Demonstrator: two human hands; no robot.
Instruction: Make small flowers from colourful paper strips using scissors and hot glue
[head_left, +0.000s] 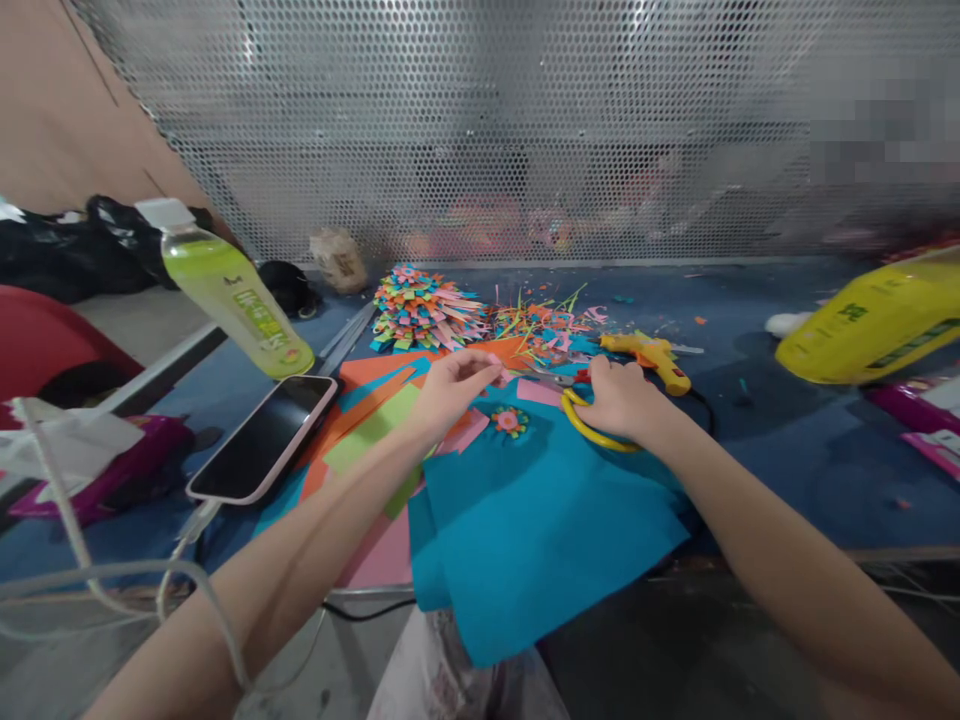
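Observation:
My left hand (456, 385) pinches a small pink piece (498, 371) between thumb and fingertips. My right hand (624, 398) is closed on scissors with yellow loop handles (600, 438). Their blades point left, close to the pink piece; whether they touch it I cannot tell. Beneath both hands a large blue sheet (540, 540) hangs over the table's front edge. On it rests a small flower-like piece (509, 421) with a pink middle and coloured petals. A pink strip (537, 392) lies beside the right hand.
Behind the hands stand a fringed multicoloured cone (424, 315) and a heap of cut scraps (547, 328). A yellow glue gun (651, 358) lies right of them. A phone (262, 440) with a cable and a green drink bottle (229, 290) are left; a yellow bottle (870, 320) lies right.

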